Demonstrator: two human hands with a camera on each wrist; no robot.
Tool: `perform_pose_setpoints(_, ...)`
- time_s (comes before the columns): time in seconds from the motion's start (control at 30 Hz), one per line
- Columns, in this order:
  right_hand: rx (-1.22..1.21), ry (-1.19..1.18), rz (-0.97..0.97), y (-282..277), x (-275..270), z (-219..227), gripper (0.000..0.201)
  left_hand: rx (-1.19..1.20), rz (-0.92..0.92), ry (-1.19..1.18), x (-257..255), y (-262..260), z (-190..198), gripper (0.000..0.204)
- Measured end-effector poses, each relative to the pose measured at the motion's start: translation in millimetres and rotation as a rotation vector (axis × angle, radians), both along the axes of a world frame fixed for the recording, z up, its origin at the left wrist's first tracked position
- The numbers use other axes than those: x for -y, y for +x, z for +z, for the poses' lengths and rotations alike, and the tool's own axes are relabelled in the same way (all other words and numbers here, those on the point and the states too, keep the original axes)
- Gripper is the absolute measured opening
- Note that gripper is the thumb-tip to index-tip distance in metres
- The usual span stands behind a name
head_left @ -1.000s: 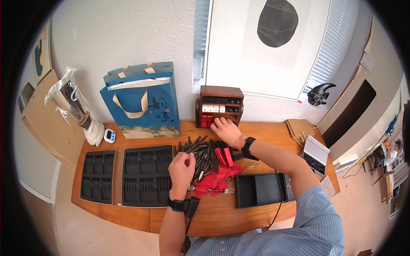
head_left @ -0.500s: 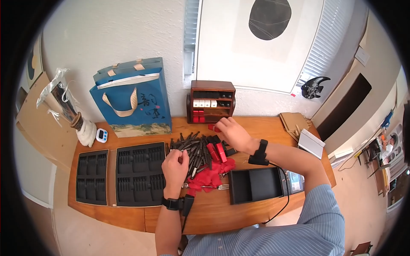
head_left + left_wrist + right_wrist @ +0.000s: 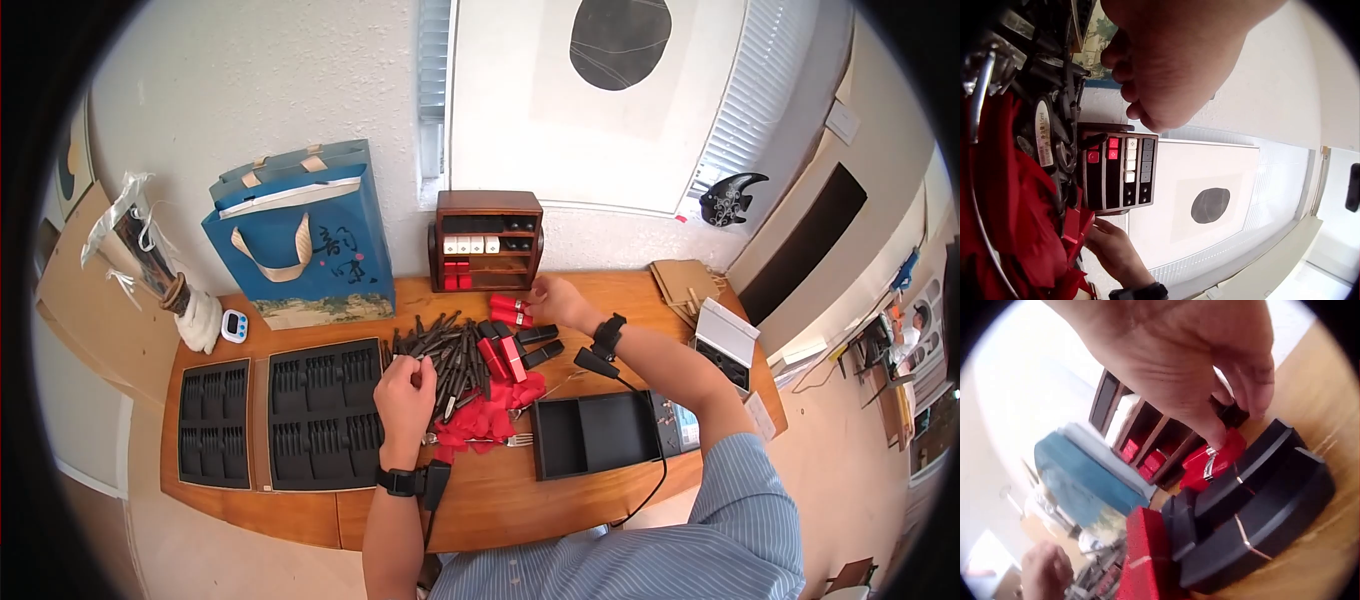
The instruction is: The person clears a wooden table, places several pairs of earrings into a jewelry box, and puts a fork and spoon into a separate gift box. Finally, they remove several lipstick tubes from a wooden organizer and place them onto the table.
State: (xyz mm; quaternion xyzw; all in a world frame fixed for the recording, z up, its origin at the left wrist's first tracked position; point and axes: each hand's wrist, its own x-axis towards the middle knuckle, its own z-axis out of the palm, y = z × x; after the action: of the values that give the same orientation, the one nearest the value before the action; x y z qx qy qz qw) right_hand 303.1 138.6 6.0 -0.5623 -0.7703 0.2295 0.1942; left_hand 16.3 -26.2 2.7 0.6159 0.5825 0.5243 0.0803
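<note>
My right hand (image 3: 562, 303) is at the right end of two red lipstick tubes (image 3: 510, 308) lying side by side before the wooden rack (image 3: 488, 205). In the right wrist view, the thumb touches their silver-banded end, while the other fingers stand apart from it. Black lipstick tubes (image 3: 1257, 522) with thin bands and more red tubes (image 3: 502, 358) lie just nearer to me. My left hand (image 3: 403, 400) is held curled over the left side of a pile of small dark tubes (image 3: 455, 355), with nothing visible in it. Red, white and black pieces sit in the rack.
Two black slotted trays (image 3: 325, 470) lie at left, below a blue paper bag (image 3: 300, 235) and a small timer (image 3: 234, 325). A shallow black box (image 3: 610, 435) lies at front right. Red cloth (image 3: 475, 420) and a fork (image 3: 515, 440) are in the middle, brown paper bags (image 3: 685, 290) at back right.
My right hand has come away from the rack, down and rightward, bringing red tubes onto the table in front of it. The left hand keeps its place; the head view has shifted slightly.
</note>
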Motion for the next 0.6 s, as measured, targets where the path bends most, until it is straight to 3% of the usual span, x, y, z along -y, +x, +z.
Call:
perform_pose_setpoints(0.03, -0.001, -0.001, 0.003, -6, 3, -1, 0.039, 0.002, 0.002, -0.005, 0, 0, 1, 0.030)
perform_pose_setpoints(0.1, 0.249, 0.406, -0.008, -18, 11, -5, 0.047, -0.003, 0.002, 0.009, -1, -1, 0, 0.030)
perform_pose_setpoints(0.23, 0.368, 0.368, -0.034, -51, 27, 23, 0.049, -0.003, 0.003, 0.029, -1, 0, -1, 0.030)
perform_pose_setpoints(0.3, 0.258, 0.102, 0.009, -72, 26, 31, 0.053, 0.002, 0.005, 0.021, -1, 0, 0, 0.030)
perform_pose_setpoints(0.47, 0.034, -0.053, -0.109, -109, 0, 30, 0.070, -0.003, 0.023, 0.012, 0, -4, 3, 0.029)
perform_pose_setpoints(0.6, -0.093, 0.102, -0.110, -126, -3, -1, 0.068, 0.004, 0.042, 0.037, 0, -5, 4, 0.030)
